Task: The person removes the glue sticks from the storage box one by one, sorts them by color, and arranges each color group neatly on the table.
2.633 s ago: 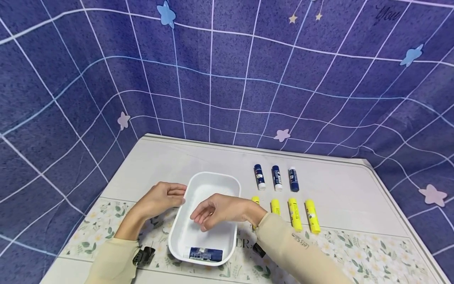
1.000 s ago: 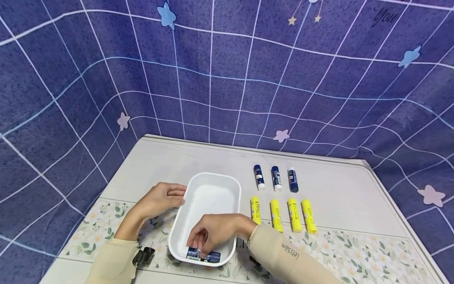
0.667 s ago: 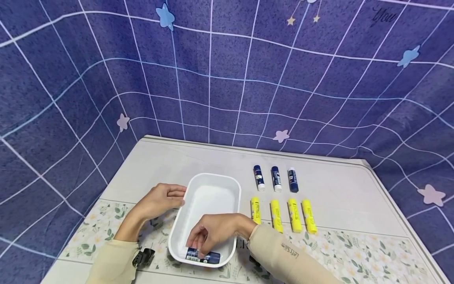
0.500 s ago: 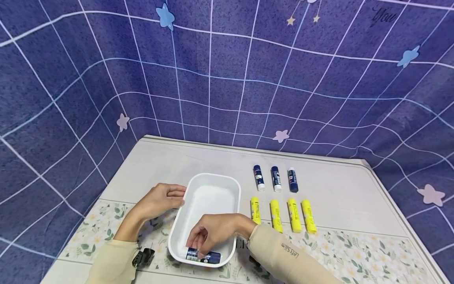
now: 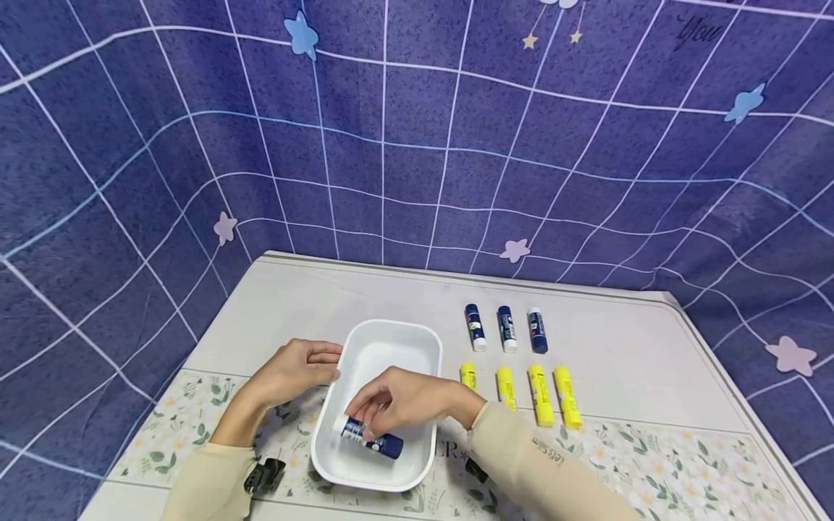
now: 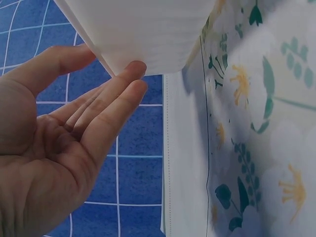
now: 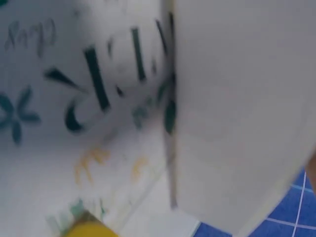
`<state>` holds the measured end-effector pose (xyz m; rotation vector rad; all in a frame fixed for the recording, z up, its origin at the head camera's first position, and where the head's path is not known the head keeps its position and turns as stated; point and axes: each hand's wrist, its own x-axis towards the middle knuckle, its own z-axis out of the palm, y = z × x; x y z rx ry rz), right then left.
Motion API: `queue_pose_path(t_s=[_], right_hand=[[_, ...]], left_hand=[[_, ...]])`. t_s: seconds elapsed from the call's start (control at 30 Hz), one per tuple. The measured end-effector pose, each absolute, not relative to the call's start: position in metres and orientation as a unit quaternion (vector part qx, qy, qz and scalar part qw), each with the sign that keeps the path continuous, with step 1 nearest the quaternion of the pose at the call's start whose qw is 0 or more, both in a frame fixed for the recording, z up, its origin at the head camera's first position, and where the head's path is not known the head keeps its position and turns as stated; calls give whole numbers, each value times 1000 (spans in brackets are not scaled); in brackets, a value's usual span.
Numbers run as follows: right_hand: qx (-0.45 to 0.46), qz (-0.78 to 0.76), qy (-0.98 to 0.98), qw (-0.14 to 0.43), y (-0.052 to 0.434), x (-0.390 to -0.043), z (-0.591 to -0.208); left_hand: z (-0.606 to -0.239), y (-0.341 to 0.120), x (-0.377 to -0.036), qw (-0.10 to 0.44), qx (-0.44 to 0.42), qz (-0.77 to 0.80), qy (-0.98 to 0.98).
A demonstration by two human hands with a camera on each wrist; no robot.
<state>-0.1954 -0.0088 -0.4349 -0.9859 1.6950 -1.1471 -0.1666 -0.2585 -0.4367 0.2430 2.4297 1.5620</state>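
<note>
My right hand (image 5: 407,399) pinches a dark blue glue stick (image 5: 370,437) with a white end between thumb and fingers. The glue stick lies slanted over the near half of a white plastic tray (image 5: 374,477), its blue end toward the lower right. At the tray's left side, my left hand (image 5: 296,370) touches the rim with fingers fairly straight. In the left wrist view, the left hand's fingertips (image 6: 136,70) rest against the tray's outer wall (image 6: 143,34). The right wrist view shows mostly the tray's outside wall (image 7: 242,108); the right hand's grip is hidden there.
Right of the tray, 3 blue-and-white glue sticks (image 5: 507,328) lie in a back row. Several yellow glue sticks (image 5: 541,394) form a row nearer me, the leftmost partly behind my right wrist. A floral-patterned cover (image 5: 651,463) spans the table; a purple grid curtain (image 5: 417,130) hangs behind.
My right hand reached down to the glue stick at the tray's near end, gripped it and raised it toward the tray's middle, turning it aslant. The left hand stayed at the rim.
</note>
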Motion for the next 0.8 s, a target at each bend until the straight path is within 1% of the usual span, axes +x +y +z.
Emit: queue_pose_path(t_s=[0.23,0.4,0.57,0.8], right_hand=[[-348,-514,697,359,11,-206,-414],[-268,-570,712,311,31,-211,-397],[-182,-613,721,268,58,-223,-381],[-111,-636,740,191,101,-245,-368]], left_hand=[[-435,-258,-166,125,83,535,831],[-434,-257,-164,127,82,535,831],[-434,-257,-163,127,82,535,831],[-435,-257,-164,125,76,534,833]])
